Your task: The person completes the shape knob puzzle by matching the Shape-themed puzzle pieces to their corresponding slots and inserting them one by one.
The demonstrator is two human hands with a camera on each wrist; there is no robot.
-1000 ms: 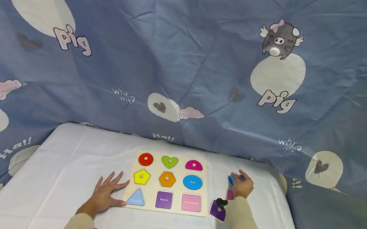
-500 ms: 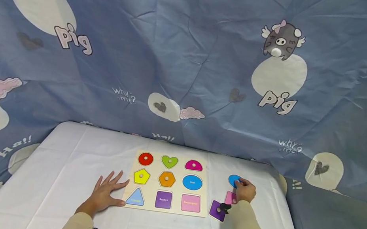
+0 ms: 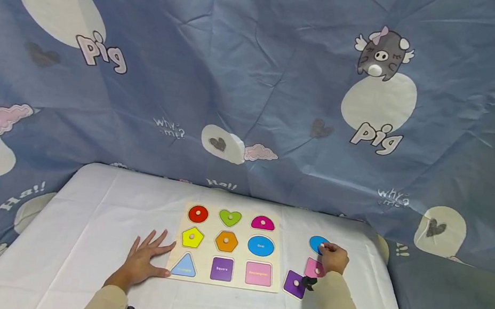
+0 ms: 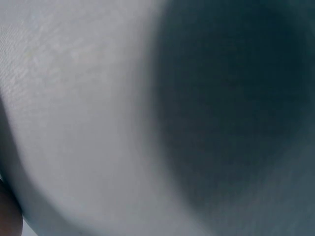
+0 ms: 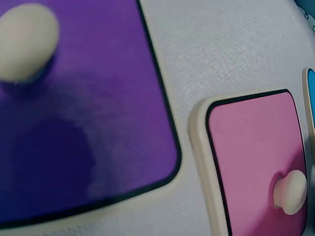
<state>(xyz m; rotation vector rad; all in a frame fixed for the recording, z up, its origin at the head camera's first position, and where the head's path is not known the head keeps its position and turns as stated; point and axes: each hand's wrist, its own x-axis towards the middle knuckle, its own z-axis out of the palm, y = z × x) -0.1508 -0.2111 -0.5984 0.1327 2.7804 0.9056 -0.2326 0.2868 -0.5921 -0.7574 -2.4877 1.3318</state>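
Note:
On the white table lies a wooden peg puzzle board (image 3: 203, 273) with coloured shapes in rows. My left hand (image 3: 139, 265) rests beside its left edge, fingers spread, with thumb and a fingertip touching the edge. To the board's right, my right hand (image 3: 334, 258) pinches at the knob of a blue oval puzzle piece (image 3: 315, 240), which lies on the cloth; the fingers hide the knob. Nearer me lie a pink rectangle piece (image 5: 251, 142) and a purple square piece (image 5: 118, 108), both with pale knobs. No right fingers show in the right wrist view.
Knobbed pieces sit in the board's upper slots, such as a red circle (image 3: 198, 214) and an orange hexagon (image 3: 226, 241). Labelled slots show below and right, such as the oval slot (image 3: 260, 246). A blue patterned cloth (image 3: 256, 96) hangs behind. The left wrist view is mostly blurred.
My right hand has shifted a little right and toward me, uncovering more of the blue oval and the pink rectangle. My left hand has stayed put.

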